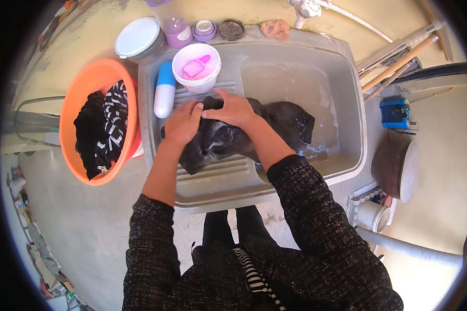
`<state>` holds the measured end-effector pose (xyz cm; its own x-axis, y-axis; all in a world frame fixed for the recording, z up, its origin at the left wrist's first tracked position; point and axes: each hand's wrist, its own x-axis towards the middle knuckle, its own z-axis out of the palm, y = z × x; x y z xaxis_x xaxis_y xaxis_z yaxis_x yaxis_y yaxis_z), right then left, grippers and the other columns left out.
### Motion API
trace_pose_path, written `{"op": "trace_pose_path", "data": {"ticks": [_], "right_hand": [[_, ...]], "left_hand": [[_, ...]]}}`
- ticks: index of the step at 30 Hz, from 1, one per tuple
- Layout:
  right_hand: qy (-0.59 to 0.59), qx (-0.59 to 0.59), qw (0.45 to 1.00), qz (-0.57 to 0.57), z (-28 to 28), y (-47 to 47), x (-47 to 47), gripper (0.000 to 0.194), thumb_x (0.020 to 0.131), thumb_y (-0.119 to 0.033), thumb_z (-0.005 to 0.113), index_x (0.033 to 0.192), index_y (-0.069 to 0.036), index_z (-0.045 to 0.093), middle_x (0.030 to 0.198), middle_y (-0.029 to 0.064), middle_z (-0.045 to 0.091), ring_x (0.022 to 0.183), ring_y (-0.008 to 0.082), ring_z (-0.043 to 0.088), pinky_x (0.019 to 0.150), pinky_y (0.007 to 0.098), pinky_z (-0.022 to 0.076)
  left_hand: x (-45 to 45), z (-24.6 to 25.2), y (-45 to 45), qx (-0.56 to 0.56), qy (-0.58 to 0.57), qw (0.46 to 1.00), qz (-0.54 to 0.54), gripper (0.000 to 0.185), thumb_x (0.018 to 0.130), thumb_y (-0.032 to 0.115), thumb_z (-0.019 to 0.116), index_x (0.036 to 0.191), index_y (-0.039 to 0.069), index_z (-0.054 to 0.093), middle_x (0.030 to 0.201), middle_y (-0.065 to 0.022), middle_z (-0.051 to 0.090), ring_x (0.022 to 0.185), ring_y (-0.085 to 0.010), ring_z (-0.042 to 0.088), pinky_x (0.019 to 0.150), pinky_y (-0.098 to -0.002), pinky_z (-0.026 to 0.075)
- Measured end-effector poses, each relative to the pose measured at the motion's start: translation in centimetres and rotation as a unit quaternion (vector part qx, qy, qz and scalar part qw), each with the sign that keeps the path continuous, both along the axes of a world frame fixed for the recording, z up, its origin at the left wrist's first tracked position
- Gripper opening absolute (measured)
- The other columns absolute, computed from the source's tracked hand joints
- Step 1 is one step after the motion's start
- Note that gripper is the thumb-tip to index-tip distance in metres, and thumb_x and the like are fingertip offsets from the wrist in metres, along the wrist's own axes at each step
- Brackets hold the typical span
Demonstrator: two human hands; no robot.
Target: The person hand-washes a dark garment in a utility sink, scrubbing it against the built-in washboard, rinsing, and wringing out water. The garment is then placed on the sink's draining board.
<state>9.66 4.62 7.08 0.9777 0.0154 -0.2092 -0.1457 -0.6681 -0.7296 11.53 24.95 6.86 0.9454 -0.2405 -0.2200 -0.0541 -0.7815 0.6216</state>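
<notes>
A dark wet garment (233,142) with streaks of suds lies over the ribbed washboard (218,171) of a laundry sink. Its right end hangs into the cloudy water (292,85) of the basin. On the cloth's upper left part, my left hand (184,121) grips the fabric. My right hand (235,109) holds the same garment just beside it, index finger and thumb spread. The two thumbs nearly meet, and the fingers under the cloth are hidden.
Above my hands stand a white tub (196,83) holding a pink scoop (195,67) and a blue-and-white capsule-shaped container (165,91). An orange basin (68,128) with black and patterned clothes (116,112) is at left. A lidded container (138,37), purple bottle (177,33) and tap (305,9) line the back.
</notes>
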Motion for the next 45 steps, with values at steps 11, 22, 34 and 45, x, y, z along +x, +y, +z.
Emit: {"op": "trace_pose_path", "data": {"ticks": [11,22,34,45], "right_hand": [[-0.28,-0.096,0.949,0.109,-0.3,3.4,-18.2,0.092,0.053,-0.039,0.09,0.137,-0.014,0.059,0.126,0.0108,0.06,0.128,0.0295,0.053,0.116,0.057,0.0275],[-0.268,-0.049,0.96,0.067,-1.7,2.0,-10.0,0.08,0.054,-0.035,0.09,0.123,-0.01,0.06,0.13,0.0162,0.058,0.117,0.0362,0.057,0.103,0.0527,0.0404],[-0.199,-0.085,0.976,0.037,-5.3,0.7,-2.8,0.06,0.058,-0.027,0.083,0.112,-0.01,0.063,0.109,0.0115,0.066,0.106,0.0323,0.06,0.095,0.0461,0.0428],[-0.288,-0.034,0.955,0.056,-3.6,1.5,-6.8,0.045,0.061,-0.025,0.08,0.102,-0.012,0.065,0.104,0.0113,0.067,0.1,0.033,0.061,0.093,0.0475,0.0431]], "left_hand": [[-15.2,0.6,1.2,-0.06,-0.339,0.926,-0.154,0.039,0.08,0.041,0.069,0.101,0.009,0.071,0.093,-0.0107,0.063,0.082,-0.0313,0.062,0.075,-0.0469,0.046],[-8.0,-1.6,-0.9,0.037,-0.221,0.973,-0.063,0.044,0.09,0.042,0.063,0.121,0.01,0.068,0.131,-0.0146,0.062,0.117,-0.036,0.058,0.094,-0.0508,0.045],[-1.8,-4.5,-3.5,0.035,-0.207,0.977,0.039,0.03,0.088,0.04,0.066,0.089,0.01,0.066,0.092,-0.0138,0.065,0.089,-0.0371,0.061,0.075,-0.0509,0.045],[-5.5,-3.7,-2.3,0.036,-0.182,0.982,-0.017,0.035,0.09,0.042,0.065,0.082,0.009,0.07,0.085,-0.0195,0.069,0.084,-0.0397,0.065,0.074,-0.0502,0.049]]}}
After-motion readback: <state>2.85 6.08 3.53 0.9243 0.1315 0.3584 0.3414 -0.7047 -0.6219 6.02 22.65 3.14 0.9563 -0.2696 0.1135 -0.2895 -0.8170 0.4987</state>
